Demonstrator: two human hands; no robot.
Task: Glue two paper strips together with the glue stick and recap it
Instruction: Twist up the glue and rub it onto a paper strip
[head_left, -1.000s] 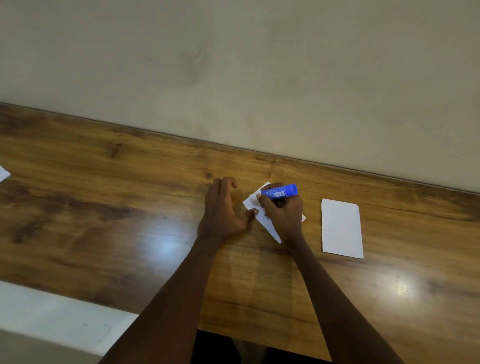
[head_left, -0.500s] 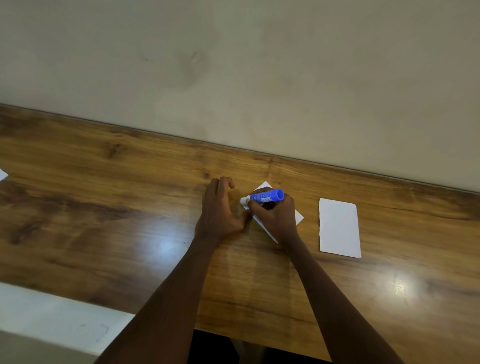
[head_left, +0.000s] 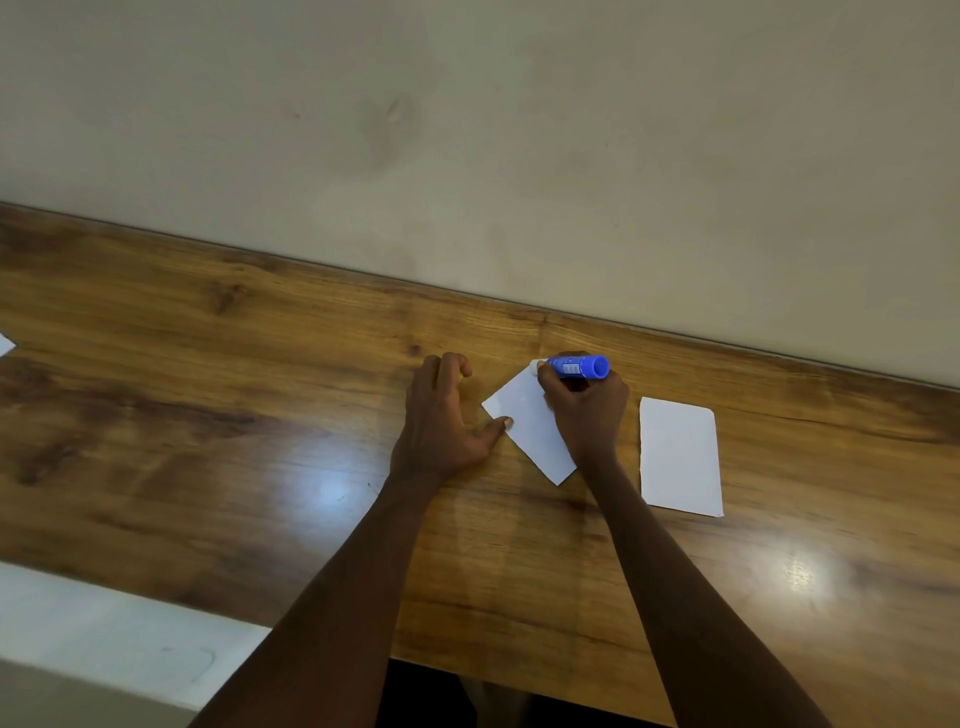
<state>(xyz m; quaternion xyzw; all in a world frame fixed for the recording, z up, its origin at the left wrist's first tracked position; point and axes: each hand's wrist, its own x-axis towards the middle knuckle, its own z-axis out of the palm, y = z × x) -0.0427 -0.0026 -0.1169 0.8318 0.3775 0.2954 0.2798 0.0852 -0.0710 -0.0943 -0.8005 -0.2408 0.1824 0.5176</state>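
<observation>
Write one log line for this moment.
right hand: holds glue stick on paper | left hand: thumb on paper | second paper: apart

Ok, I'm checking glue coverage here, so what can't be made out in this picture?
Head view only:
- Glue stick tip: hidden by the right hand; contact with the paper strip unclear.
- Glue on that strip: not visible, white on white.
- Cap: none shows; the left hand, fingers curled, could hide it.
- Stick label: too small to read.
- Paper scrap: cut off by the left edge.
</observation>
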